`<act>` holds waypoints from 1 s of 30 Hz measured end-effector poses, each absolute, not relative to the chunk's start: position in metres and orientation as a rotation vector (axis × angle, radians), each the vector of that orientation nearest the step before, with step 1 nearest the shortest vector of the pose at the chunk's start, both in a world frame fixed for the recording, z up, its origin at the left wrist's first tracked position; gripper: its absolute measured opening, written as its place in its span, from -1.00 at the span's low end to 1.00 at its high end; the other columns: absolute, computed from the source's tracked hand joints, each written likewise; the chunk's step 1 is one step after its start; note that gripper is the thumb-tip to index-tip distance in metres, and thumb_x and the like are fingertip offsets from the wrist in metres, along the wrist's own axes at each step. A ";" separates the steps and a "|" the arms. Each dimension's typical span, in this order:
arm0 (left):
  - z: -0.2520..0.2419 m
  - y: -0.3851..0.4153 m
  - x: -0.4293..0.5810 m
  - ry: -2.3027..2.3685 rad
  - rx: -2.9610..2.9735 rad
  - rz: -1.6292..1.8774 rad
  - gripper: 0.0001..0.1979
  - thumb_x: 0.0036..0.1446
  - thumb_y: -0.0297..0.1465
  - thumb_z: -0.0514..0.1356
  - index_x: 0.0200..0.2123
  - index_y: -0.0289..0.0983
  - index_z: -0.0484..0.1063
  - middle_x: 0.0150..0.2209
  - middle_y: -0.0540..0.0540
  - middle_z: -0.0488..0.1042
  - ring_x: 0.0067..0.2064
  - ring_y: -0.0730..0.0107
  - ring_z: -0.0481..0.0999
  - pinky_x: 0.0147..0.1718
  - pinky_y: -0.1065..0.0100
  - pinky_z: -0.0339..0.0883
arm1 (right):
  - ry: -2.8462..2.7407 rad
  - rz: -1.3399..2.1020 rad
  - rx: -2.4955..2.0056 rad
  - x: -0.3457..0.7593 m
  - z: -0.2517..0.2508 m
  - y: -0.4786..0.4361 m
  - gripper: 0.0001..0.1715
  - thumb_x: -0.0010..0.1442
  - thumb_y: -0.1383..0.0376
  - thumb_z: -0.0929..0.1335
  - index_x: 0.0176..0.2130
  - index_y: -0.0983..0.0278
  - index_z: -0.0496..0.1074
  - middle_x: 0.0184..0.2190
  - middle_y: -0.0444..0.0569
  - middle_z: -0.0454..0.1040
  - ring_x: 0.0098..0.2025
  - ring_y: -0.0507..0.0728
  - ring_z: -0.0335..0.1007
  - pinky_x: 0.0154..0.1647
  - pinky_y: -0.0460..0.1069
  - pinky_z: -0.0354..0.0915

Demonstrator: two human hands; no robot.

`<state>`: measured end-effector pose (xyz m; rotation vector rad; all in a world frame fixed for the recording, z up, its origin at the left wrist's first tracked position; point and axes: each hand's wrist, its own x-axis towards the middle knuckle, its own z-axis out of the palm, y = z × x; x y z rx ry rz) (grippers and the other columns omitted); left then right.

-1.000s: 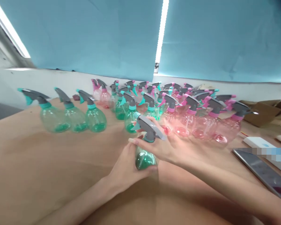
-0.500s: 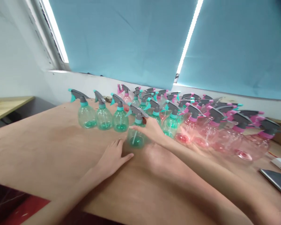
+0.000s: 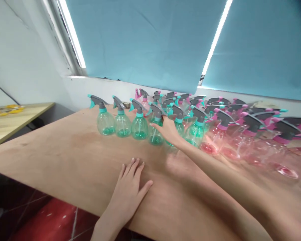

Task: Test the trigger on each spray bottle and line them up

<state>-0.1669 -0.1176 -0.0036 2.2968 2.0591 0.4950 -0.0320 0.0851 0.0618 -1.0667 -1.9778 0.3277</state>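
Observation:
My right hand (image 3: pixel 171 131) grips a green spray bottle (image 3: pixel 156 136) by its neck, thumb in front and fingers partly hidden behind. The bottle stands upright in the front row, between another green bottle (image 3: pixel 139 129) on its left and one (image 3: pixel 178 127) on its right. Nearer to me, my left hand (image 3: pixel 130 187) lies with spread fingers on the wooden table (image 3: pixel 72 154), holding nothing. Two more green bottles, one in the middle (image 3: pixel 122 125) and one at the left end (image 3: pixel 105 122), stand in the same row.
Several pink spray bottles (image 3: pixel 222 137) fill the right side, with more pink and green ones behind. A second table (image 3: pixel 37 112) with yellow pieces (image 3: pixel 11 109) stands at the far left. Blue blinds (image 3: pixel 140 43) hang behind the bottles.
My right hand and the green bottle have moved back, into line with the row. My left hand has drawn nearer to me and its fingers lie flatter. The view has shifted left.

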 end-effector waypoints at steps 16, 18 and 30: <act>-0.020 -0.124 -0.146 2.303 2.137 0.694 -0.51 0.28 -0.18 0.02 0.17 -0.32 0.27 0.22 -0.26 0.28 0.28 0.00 0.18 0.21 -0.14 0.01 | -2.023 0.283 -1.149 -0.035 0.064 0.081 -0.31 0.23 0.20 0.33 0.17 0.61 0.12 -0.02 0.41 0.44 0.03 0.37 0.42 -0.07 0.09 0.30; -0.021 -0.123 -0.146 2.309 2.145 0.706 -0.52 0.27 -0.17 0.02 0.16 -0.31 0.27 0.22 -0.25 0.30 0.27 0.00 0.20 0.21 -0.13 0.03 | -2.046 0.272 -1.163 -0.030 0.067 0.078 -0.33 0.23 0.21 0.34 0.15 0.64 0.17 -0.08 0.40 0.48 -0.01 0.37 0.45 -0.10 0.09 0.31; -0.027 -0.126 -0.130 2.342 2.221 0.742 -0.52 0.29 -0.17 0.00 0.14 -0.33 0.29 0.18 -0.27 0.34 0.25 -0.02 0.23 0.19 -0.14 0.07 | -2.073 0.086 -1.201 0.028 0.102 0.051 -0.75 0.25 0.24 0.30 -0.14 0.26 0.51 -0.25 0.00 0.60 -0.24 0.23 0.52 -0.18 0.10 0.32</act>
